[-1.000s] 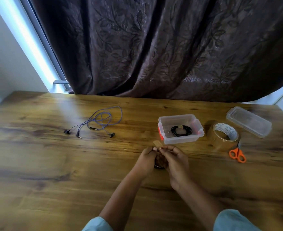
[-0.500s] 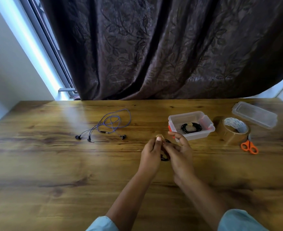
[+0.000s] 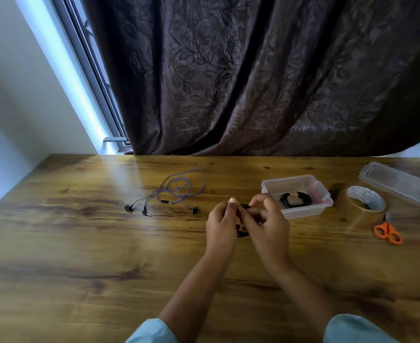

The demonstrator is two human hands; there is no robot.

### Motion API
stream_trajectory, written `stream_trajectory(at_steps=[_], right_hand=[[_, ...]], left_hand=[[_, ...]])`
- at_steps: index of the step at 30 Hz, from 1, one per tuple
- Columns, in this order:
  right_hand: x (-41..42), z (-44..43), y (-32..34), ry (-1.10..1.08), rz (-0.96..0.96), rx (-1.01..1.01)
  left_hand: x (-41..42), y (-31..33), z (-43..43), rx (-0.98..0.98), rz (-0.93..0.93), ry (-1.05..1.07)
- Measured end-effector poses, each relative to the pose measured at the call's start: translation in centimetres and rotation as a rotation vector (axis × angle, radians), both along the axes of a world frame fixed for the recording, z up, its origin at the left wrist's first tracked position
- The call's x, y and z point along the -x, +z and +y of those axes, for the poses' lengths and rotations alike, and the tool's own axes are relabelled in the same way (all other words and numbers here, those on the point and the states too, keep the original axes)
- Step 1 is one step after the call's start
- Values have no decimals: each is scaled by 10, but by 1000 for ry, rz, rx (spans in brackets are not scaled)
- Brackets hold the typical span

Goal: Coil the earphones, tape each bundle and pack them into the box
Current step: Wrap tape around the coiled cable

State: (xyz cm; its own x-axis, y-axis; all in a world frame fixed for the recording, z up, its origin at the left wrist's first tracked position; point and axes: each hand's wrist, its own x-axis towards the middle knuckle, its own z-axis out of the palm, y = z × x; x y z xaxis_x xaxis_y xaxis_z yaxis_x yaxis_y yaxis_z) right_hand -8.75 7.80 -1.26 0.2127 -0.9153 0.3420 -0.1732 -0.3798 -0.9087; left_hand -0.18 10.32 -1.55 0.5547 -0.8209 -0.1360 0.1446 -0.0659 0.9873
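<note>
Over the wooden table (image 3: 80, 256) the left hand (image 3: 220, 225) and right hand (image 3: 266, 226) pinch a black coil (image 3: 242, 234) between curled fingers, just at 8 o'clock from the box (image 3: 300, 214); it looks light, limp and springy, so I would grip across all loops together.

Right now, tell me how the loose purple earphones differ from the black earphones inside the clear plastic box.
The purple earphones sprawl in loose loops, buds spread apart; the black earphones are wound into a tight ring. The purple earphones lie on the wooden table; the black earphones sit in the clear plastic box. Both are wired.
</note>
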Motion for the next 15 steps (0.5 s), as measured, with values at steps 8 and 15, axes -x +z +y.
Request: stream_trajectory(at_steps=[8, 15], right_hand=[[-4, -19, -1, -4, 205, 232], [-4, -36, -3, 8, 388, 565]], left_hand=[[-7, 1, -7, 11, -21, 63], [-19, 10, -20, 15, -33, 91]])
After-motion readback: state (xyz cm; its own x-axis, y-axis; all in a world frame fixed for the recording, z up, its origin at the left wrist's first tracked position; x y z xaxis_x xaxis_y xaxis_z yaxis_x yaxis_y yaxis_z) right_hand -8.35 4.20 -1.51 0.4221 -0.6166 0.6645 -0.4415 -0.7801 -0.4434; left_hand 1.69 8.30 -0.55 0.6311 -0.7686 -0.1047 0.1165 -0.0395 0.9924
